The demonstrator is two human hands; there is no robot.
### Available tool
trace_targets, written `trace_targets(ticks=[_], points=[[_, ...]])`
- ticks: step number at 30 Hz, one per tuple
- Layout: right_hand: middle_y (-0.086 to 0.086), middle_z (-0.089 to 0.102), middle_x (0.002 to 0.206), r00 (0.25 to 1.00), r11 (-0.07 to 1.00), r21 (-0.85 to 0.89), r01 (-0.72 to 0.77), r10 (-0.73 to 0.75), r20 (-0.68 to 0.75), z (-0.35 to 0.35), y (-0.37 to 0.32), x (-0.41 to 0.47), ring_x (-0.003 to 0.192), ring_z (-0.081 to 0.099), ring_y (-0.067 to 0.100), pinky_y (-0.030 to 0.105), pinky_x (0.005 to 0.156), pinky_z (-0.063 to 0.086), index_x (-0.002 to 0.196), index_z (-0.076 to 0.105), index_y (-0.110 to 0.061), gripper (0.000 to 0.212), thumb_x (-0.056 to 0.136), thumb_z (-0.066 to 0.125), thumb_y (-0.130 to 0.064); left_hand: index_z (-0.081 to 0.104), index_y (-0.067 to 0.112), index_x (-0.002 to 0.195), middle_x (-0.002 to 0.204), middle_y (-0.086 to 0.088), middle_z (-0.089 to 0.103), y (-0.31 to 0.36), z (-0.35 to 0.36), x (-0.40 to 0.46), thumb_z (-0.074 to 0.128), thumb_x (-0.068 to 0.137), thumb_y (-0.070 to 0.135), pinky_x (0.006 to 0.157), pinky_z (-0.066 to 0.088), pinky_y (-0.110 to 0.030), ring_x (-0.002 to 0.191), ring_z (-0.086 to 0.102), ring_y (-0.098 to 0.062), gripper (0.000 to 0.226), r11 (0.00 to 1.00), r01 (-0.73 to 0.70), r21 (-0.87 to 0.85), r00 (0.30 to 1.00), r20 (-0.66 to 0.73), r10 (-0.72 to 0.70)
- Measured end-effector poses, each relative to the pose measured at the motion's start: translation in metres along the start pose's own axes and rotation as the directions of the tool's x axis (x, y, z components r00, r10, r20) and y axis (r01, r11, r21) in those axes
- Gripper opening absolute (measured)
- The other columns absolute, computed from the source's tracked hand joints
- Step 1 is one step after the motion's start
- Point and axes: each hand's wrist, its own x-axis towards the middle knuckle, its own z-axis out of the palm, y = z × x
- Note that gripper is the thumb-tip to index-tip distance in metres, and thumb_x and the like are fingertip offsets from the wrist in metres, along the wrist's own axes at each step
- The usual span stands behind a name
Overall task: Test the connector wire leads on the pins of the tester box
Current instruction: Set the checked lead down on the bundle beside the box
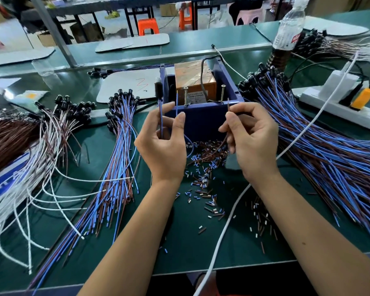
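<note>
The blue tester box (201, 122) stands at the table's middle with an orange block inside and two upright screw pins, the left pin (185, 96) and the right pin (223, 92). My left hand (165, 144) pinches a blue lead (177, 103) whose bare tip rises just left of the left pin, and also holds the wire's black connector (158, 89) upright on its blue stem. My right hand (252, 137) pinches a brown lead (228, 107) standing just right of the right pin. Neither tip plainly touches a pin.
Bundles of blue and brown wires with black connectors lie at left (118, 150) and right (320, 146). White and brown wires (30, 159) spread far left. Cut insulation bits (203, 171) litter the green mat. A white cable (233, 212), power strip (338, 103) and bottle (286, 33) sit right.
</note>
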Motion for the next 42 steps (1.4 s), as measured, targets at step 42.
trace_targets(ticks=[42], points=[[-0.003,0.076,0.092,0.923,0.848,-0.447,0.285,-0.369,-0.110,0.010,0.002,0.008,0.077,0.071,0.002,0.022,0.068,0.056,0.118,0.077,-0.007,0.023,0.106,0.059,-0.017,0.080,0.015,0.106,0.083,0.005,0.071,-0.004,0.002,0.002,0.068,0.095,0.010,0.065,0.045,-0.023,0.068,0.056,-0.004,0.017,0.995,0.100,-0.005,0.994,0.044,-0.099]])
